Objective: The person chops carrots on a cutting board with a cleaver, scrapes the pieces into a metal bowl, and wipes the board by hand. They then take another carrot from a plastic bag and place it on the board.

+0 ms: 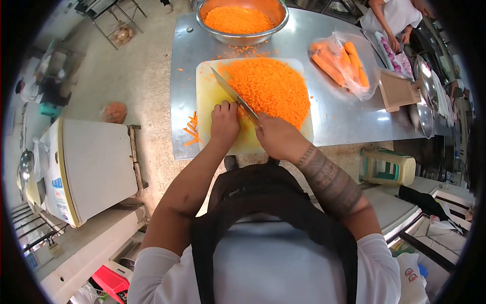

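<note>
My right hand (pixel 278 136) is closed round the handle of a large kitchen knife (pixel 232 92), whose blade points up and left across the cutting board (pixel 209 76). Just left of the blade, my left hand (pixel 224 124) rests on the board with its fingers curled down. Orange carrot pieces (pixel 240 114) show between these fingers and the knife; most of what they hold is hidden. A broad heap of finely chopped carrot (pixel 273 88) covers the board's upper right. Loose carrot sticks (pixel 192 129) lie by the board's left edge.
A steel bowl (pixel 244 38) of chopped carrot stands beyond the board. Whole carrots fill a plastic bag (pixel 372 81) at right on the metal table (pixel 344 121). Another person (pixel 390 17) works at the far right beside purple onions (pixel 389 53). A white chest (pixel 98 164) stands at left.
</note>
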Motion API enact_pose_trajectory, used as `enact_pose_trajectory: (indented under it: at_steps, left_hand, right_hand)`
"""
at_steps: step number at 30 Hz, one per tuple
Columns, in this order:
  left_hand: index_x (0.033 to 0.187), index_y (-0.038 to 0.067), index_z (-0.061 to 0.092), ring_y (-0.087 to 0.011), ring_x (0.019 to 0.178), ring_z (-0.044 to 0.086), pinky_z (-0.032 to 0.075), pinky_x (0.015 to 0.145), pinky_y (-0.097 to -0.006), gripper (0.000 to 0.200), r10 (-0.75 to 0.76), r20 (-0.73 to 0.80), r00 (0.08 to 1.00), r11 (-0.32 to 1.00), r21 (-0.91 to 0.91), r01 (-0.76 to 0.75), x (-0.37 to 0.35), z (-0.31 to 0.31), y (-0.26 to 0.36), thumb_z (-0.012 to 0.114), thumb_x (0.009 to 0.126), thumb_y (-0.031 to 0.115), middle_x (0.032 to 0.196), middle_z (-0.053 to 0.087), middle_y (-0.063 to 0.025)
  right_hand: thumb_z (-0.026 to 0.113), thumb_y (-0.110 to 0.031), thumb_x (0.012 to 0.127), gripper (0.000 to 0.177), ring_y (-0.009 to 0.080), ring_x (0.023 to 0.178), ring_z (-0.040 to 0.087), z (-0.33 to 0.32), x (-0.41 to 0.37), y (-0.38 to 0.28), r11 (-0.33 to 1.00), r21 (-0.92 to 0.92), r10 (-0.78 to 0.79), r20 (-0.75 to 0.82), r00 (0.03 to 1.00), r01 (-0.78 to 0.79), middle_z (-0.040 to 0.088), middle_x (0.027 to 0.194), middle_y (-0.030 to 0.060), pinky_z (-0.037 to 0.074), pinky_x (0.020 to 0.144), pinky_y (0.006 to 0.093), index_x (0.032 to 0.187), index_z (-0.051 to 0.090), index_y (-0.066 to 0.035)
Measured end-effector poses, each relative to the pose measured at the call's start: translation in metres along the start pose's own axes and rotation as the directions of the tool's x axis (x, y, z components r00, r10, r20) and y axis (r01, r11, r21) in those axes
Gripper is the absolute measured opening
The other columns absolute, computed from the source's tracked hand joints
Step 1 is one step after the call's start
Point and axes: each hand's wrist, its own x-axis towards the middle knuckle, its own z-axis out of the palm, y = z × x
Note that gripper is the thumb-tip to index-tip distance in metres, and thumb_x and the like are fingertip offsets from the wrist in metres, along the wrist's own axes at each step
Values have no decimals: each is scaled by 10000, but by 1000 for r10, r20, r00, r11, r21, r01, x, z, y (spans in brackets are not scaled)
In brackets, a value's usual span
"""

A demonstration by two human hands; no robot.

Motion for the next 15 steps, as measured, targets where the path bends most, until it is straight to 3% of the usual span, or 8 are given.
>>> enact_pose_trajectory:
  at_steps: [2, 5, 8, 15]
  left_hand:
    - [1111, 42, 618, -373, 977, 557, 459, 851, -495, 286, -6, -4, 1000, 1000, -18, 6, 0, 2, -1, 614, 826, 49, 1053, 567, -158]
    - [1109, 27, 610, -381, 975, 553, 455, 854, -501, 274, -19, 19, 1000, 999, -46, 20, 1, -2, 2, 607, 835, 47, 1052, 565, -163]
    - [1088, 19, 596, -387, 973, 551, 454, 851, -502, 243, 2, -3, 1000, 999, -54, -3, 1, -8, 4, 599, 846, 41, 1052, 563, -172]
    - [1098, 16, 595, -380, 971, 559, 469, 875, -484, 255, -13, 18, 1000, 997, -71, 15, 0, 1, -8, 573, 846, 52, 1042, 567, -177]
  right_hand:
    - [481, -222, 1029, 287, 461, 880, 702, -6, -13, -3, 998, -5, -69, -32, 997, 69, 708, 920, 285, 546, 814, 572, 1126, 536, 43]
    - [487, -217, 1023, 287, 463, 895, 704, 29, 3, 9, 997, 46, 63, -27, 998, -61, 706, 925, 294, 540, 824, 583, 1124, 534, 48]
    - [484, -214, 1024, 283, 463, 906, 705, 6, -2, -4, 999, 26, 33, 3, 999, -33, 704, 927, 298, 540, 821, 583, 1127, 531, 44]
    - [471, -202, 1020, 273, 460, 890, 708, 41, -2, 0, 994, 51, 102, -40, 994, -100, 710, 914, 286, 544, 816, 575, 1129, 532, 41]
